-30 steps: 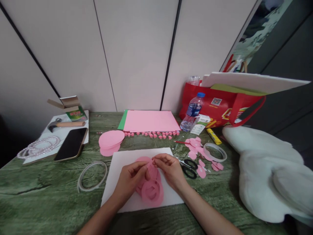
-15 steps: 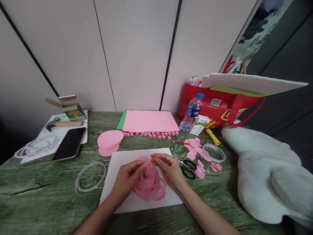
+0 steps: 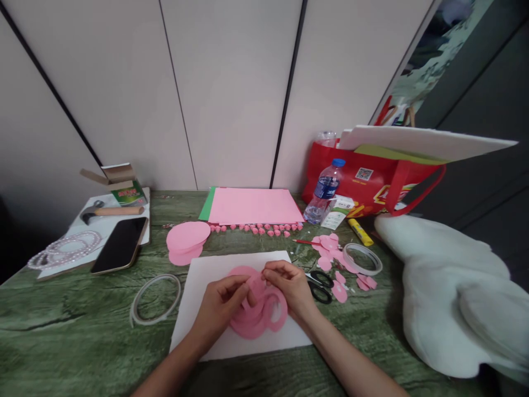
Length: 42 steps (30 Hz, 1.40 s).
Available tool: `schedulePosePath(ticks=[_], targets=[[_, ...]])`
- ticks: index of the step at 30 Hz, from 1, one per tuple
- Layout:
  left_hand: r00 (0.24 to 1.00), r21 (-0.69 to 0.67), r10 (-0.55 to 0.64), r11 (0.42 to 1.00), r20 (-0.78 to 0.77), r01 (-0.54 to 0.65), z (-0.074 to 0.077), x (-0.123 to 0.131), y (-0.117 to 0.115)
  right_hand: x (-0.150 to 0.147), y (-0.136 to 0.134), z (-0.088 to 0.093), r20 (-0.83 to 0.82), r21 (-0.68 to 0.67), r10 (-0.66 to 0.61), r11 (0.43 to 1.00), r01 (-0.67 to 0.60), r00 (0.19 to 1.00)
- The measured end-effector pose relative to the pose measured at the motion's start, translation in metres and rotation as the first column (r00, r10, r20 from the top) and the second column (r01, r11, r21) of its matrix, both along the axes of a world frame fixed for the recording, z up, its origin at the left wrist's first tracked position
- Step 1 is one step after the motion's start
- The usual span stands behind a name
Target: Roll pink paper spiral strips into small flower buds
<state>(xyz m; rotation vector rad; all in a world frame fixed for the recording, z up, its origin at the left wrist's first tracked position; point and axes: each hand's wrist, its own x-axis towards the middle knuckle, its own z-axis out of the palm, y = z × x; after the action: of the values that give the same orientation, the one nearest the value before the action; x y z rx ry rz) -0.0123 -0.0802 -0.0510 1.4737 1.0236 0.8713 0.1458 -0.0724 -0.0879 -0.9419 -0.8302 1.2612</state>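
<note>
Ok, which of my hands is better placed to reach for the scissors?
Probably your right hand: it's right beside the scissors, while your left hand is across the pink paper. The right seems to be pinching that paper, though.

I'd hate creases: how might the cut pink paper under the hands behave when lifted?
The cut pink paper is probably floppy, as its loops overlap loosely. It looks thin, so likely very light. Its narrow looping band might crease or tear if tugged.

two hands (image 3: 221,306) (image 3: 292,286) at six o'clock; two tape rolls (image 3: 135,303) (image 3: 374,268), eight and four; one phone (image 3: 119,245), one hammer (image 3: 122,210), nine.
</note>
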Motion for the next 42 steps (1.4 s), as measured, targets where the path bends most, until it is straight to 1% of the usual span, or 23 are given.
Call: schedulePosePath(ticks=[4, 7, 10, 13, 19, 24, 28, 32, 35, 42], targets=[[1.000, -0.007, 0.009, 1.000, 0.004, -0.009, 0.002, 0.000, 0.000, 0.000, 0.000, 0.002, -0.016, -0.020, 0.005, 1.000, -0.005, 1.000], [1.000, 0.012, 0.019, 1.000, 0.014, -0.019, 0.001, 0.000, 0.002, 0.000, -0.001, 0.003, -0.039, -0.028, 0.049, 0.998, -0.050, 0.998], [1.000, 0.027, 0.021, 0.999, 0.010, -0.021, -0.002, 0.000, 0.003, 0.001, -0.002, 0.004, -0.030, -0.003, 0.095, 0.995, -0.095, 0.995], [1.000, 0.028, 0.024, 0.999, -0.004, -0.024, -0.002, 0.001, 0.003, 0.001, -0.001, 0.004, -0.025, 0.003, 0.088, 0.996, -0.088, 0.996], [1.000, 0.043, 0.031, 0.999, -0.005, -0.031, -0.005, -0.001, 0.003, -0.001, 0.000, -0.001, -0.066, -0.018, 0.072, 0.997, -0.073, 0.995], [1.000, 0.030, 0.003, 1.000, -0.016, -0.003, -0.006, 0.000, 0.002, -0.002, 0.000, -0.002, -0.053, -0.044, 0.024, 0.999, -0.027, 0.998], [1.000, 0.040, 0.019, 0.999, -0.013, -0.018, -0.006, 0.001, 0.003, -0.001, 0.000, 0.000, -0.037, -0.066, -0.006, 0.998, 0.004, 0.999], [0.999, 0.056, 0.054, 0.997, 0.010, -0.054, -0.009, 0.000, 0.005, -0.001, 0.000, 0.003, -0.055, -0.039, 0.057, 0.997, -0.059, 0.997], [0.999, 0.054, 0.052, 0.997, 0.004, -0.052, -0.010, 0.000, 0.005, 0.000, 0.000, 0.003, -0.039, -0.007, 0.095, 0.995, -0.096, 0.995], [0.999, 0.064, 0.053, 0.997, 0.015, -0.053, -0.009, 0.000, 0.005, 0.000, 0.000, 0.000, -0.037, -0.020, 0.076, 0.997, -0.077, 0.996]])
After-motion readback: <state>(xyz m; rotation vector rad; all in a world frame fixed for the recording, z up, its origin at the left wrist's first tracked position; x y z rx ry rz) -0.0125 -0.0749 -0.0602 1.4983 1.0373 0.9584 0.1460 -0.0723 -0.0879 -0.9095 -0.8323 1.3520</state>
